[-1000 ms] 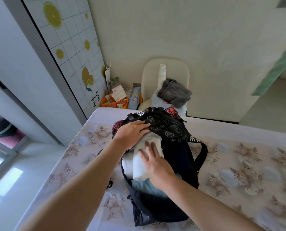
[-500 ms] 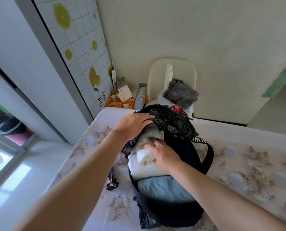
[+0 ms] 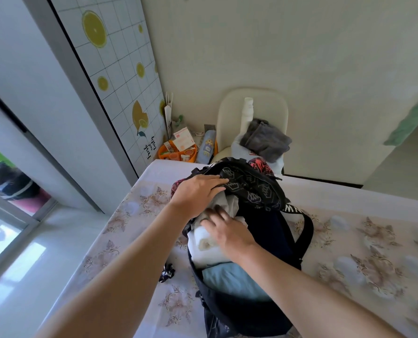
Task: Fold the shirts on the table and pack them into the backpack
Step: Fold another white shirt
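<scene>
A black backpack (image 3: 274, 240) lies open on the flowered table (image 3: 364, 245), its patterned top flap raised at the far end. Inside lie a folded white shirt (image 3: 208, 252) and, nearer me, a light blue shirt (image 3: 230, 280). My left hand (image 3: 198, 193) grips the left edge of the opening beside the flap. Fingers spread, my right hand (image 3: 227, 230) presses flat on the white shirt inside the bag; its fingertips are blurred.
A cream chair (image 3: 254, 113) behind the table holds a grey cloth (image 3: 264, 140) and a white bottle (image 3: 247, 113). An orange basket (image 3: 176, 152) of small items and a blue bottle (image 3: 206, 146) stand at the wall. A black strap clip (image 3: 166, 273) lies left of the bag.
My right hand has slid further up the white shirt toward the flap, pressing it deeper. My left hand stays on the bag's edge. The view has shifted slightly.
</scene>
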Available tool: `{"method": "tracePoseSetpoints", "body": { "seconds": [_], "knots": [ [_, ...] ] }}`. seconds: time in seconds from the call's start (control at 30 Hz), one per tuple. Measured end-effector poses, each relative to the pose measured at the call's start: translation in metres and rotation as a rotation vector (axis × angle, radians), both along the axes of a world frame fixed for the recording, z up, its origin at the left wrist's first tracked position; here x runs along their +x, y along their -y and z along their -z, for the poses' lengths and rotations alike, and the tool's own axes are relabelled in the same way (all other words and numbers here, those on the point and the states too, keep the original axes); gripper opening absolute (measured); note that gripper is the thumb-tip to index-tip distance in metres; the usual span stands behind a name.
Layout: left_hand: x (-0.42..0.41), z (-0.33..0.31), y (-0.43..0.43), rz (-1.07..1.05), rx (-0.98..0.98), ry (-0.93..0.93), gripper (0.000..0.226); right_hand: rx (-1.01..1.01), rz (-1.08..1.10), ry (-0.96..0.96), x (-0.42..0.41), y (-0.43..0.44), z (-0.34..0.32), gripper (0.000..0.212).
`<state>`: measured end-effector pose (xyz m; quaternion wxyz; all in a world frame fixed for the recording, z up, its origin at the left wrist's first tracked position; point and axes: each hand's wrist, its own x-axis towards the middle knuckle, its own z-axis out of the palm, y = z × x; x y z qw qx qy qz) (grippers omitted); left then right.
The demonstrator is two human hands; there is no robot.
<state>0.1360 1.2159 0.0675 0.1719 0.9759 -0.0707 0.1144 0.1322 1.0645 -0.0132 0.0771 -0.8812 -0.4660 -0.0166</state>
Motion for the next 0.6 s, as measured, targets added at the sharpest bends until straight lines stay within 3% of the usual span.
{"method": "tracePoseSetpoints", "body": {
  "seconds": [0.1, 0.27, 0.4, 0.6],
  "knots": [
    [-0.005, -0.001, -0.005, 0.002, -0.017, 0.044, 0.031, 0.105, -0.121, 0.159, 0.014, 0.006, 0.003, 0.037],
    [-0.006, 0.006, 0.005, -0.027, 0.012, -0.172, 0.037, -0.099, -0.023, -0.228, 0.001, 0.021, 0.023, 0.053],
    [-0.011, 0.010, 0.014, -0.041, -0.015, -0.313, 0.045, -0.113, -0.029, -0.151, -0.007, 0.028, 0.012, 0.073],
    [-0.017, -0.001, 0.031, -0.080, -0.048, -0.357, 0.052, 0.151, 0.071, -0.261, -0.007, 0.058, -0.032, 0.042]
  ]
}}
